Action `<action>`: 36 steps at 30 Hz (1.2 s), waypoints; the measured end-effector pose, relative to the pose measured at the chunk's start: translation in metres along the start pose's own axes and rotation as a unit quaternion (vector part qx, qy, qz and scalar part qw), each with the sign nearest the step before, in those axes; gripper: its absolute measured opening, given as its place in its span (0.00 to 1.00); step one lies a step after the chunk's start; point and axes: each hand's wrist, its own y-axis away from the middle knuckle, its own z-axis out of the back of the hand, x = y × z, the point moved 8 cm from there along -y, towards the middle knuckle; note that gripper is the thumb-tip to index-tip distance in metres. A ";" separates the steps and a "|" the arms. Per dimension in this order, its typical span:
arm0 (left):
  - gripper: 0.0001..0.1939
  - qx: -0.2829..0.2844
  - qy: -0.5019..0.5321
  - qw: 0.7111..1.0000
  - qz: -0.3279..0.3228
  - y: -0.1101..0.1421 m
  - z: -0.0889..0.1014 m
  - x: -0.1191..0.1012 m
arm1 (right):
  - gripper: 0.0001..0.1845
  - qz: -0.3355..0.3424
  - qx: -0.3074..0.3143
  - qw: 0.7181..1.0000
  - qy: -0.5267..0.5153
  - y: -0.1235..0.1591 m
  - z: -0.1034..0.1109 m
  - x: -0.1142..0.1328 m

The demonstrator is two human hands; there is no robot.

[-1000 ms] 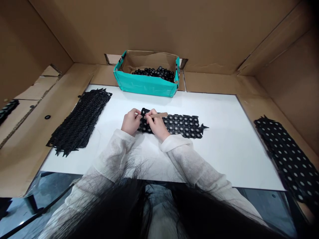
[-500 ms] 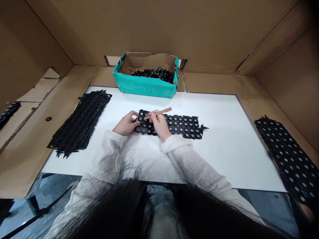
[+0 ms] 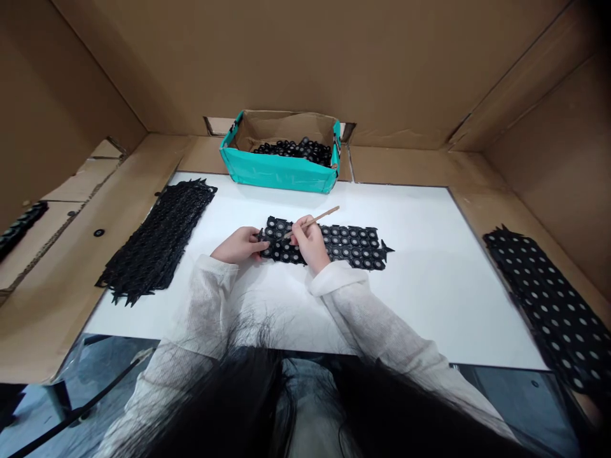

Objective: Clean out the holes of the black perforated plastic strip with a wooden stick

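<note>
A black panel (image 3: 353,245) with rows of round cells, each with a grey disc or ring in it, lies flat on the white board. At its left end, my left hand (image 3: 240,245) grips the edge, thumb on top and fingers at the side. My right hand (image 3: 311,247) is closed around a flat wooden stick (image 3: 326,214), over the panel's left-middle part. The stick's lower tip points down at the cells near my left thumb. My right hand hides some of the cells.
A turquoise-sided cardboard box (image 3: 277,175) holding small black rings (image 3: 305,150) stands behind the panel. Stacked black panels (image 3: 160,238) lie at left. More panels with pale discs (image 3: 548,299) lie at right. One loose black ring (image 3: 98,233) rests on the left cardboard.
The stick's lower tip has shifted right and down across the cells, and its tilt is steeper. My left hand still holds the panel's left end. The view has tipped slightly.
</note>
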 end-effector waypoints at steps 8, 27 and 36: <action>0.09 -0.073 0.005 0.996 0.041 0.002 -0.003 0.005 | 0.07 0.007 0.036 0.999 0.035 0.002 -0.005 -0.002; 0.06 -0.140 -0.011 0.987 -0.076 0.004 -0.001 -0.007 | 0.09 0.037 0.091 0.987 0.125 0.007 -0.015 0.006; 0.04 -0.087 0.007 0.995 -0.051 0.001 -0.009 -0.013 | 0.08 -0.029 -0.051 0.996 -0.070 -0.002 0.009 -0.002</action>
